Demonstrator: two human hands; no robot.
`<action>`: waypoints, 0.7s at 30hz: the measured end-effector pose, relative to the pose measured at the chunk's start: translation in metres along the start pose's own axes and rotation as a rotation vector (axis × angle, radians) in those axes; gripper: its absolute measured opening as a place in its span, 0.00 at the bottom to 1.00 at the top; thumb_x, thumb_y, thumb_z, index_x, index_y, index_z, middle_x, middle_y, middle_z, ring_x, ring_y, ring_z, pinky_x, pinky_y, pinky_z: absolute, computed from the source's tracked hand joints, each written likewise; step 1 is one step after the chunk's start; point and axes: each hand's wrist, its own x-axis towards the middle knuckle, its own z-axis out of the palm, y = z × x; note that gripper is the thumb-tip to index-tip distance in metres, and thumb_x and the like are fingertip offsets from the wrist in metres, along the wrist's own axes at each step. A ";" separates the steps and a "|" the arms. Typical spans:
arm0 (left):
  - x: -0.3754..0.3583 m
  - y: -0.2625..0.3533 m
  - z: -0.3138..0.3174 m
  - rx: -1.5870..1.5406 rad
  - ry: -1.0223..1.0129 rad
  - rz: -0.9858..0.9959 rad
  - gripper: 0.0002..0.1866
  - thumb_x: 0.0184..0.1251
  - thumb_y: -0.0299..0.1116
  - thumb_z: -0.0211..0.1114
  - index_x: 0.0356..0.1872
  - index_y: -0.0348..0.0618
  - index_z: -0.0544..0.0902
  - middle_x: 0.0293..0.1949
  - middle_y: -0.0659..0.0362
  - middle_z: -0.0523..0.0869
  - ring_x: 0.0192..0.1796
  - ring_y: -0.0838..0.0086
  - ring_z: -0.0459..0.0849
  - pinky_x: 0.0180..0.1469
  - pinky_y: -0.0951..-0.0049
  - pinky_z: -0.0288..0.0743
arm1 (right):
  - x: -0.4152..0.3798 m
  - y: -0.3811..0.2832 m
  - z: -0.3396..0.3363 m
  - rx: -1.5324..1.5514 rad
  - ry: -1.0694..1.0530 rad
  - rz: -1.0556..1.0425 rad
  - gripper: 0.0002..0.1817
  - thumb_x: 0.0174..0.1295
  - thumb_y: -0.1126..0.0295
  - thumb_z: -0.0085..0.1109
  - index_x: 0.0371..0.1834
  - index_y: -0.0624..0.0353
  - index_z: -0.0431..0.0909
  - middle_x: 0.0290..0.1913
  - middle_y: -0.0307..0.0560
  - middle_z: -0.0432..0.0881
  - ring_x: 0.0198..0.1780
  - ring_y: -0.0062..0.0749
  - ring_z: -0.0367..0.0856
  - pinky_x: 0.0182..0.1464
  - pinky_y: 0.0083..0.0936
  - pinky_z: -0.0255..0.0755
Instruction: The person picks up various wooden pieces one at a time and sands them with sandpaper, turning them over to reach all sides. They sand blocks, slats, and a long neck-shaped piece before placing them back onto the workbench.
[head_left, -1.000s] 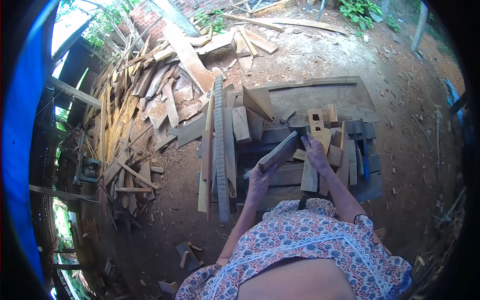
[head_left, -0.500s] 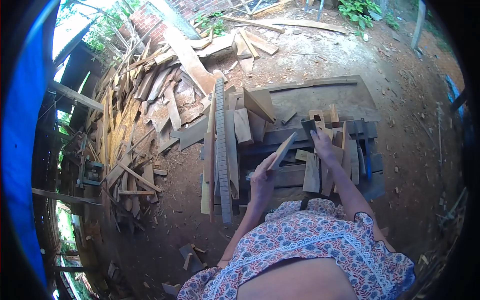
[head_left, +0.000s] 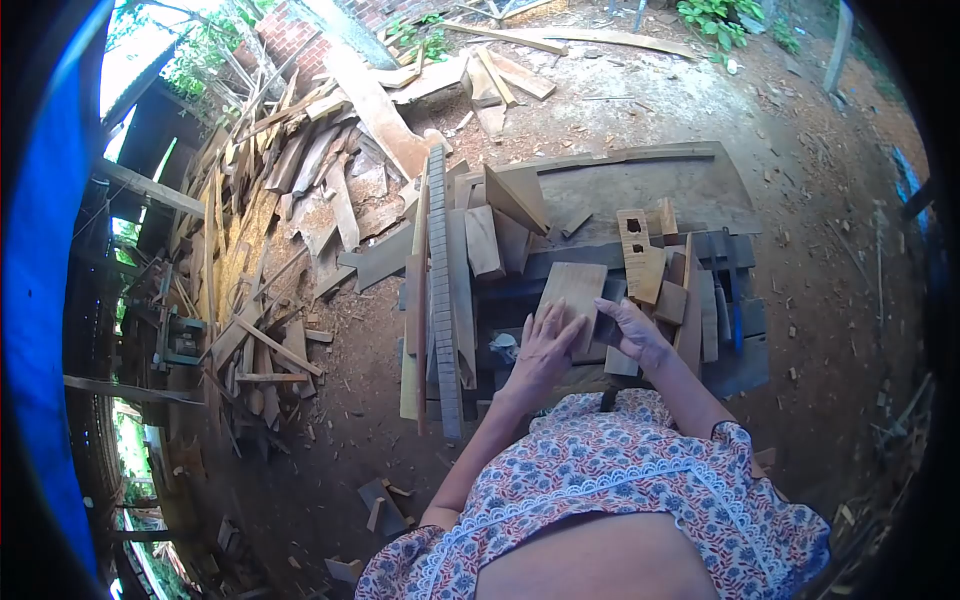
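Note:
A flat, light wooden board is tilted up over the bench, its broad face toward me. My left hand grips its lower part, with fingers spread across the face and the thumb hidden. At the board's right edge, my right hand is closed around a small dark flat block, mostly hidden by the fingers. Right of the hands stands a wooden piece with two square holes, among several upright offcuts. A crumpled whitish scrap lies left of my left hand.
A long slatted strip and boards stand along the bench's left side. Wooden blocks lean behind it. A large scrap-wood pile covers the ground at left. A wide panel lies beyond the bench.
The board has turned from edge-on to face-up. My right hand has brought the dark block down and left, from near the holed piece to the board's edge.

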 end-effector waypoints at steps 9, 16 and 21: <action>0.000 -0.035 0.004 -1.502 0.098 -0.691 0.32 0.70 0.47 0.55 0.68 0.42 0.56 0.63 0.53 0.66 0.65 0.70 0.64 0.63 0.70 0.62 | -0.016 -0.015 0.014 -0.203 -0.175 -0.035 0.22 0.62 0.61 0.59 0.56 0.59 0.69 0.50 0.40 0.77 0.50 0.25 0.79 0.51 0.30 0.77; -0.009 -0.027 0.018 -1.917 0.027 -0.813 0.24 0.70 0.41 0.56 0.64 0.47 0.64 0.57 0.61 0.72 0.57 0.74 0.74 0.60 0.66 0.69 | -0.015 -0.019 0.026 -0.242 -0.036 -0.262 0.22 0.69 0.58 0.49 0.58 0.62 0.69 0.48 0.41 0.79 0.49 0.20 0.76 0.54 0.21 0.70; -0.009 -0.051 0.025 -1.989 0.210 -0.907 0.23 0.71 0.41 0.54 0.63 0.47 0.65 0.54 0.60 0.76 0.56 0.71 0.76 0.59 0.64 0.71 | -0.040 -0.048 0.040 -0.653 0.118 -0.452 0.18 0.69 0.63 0.49 0.58 0.60 0.71 0.55 0.44 0.77 0.56 0.29 0.74 0.60 0.24 0.66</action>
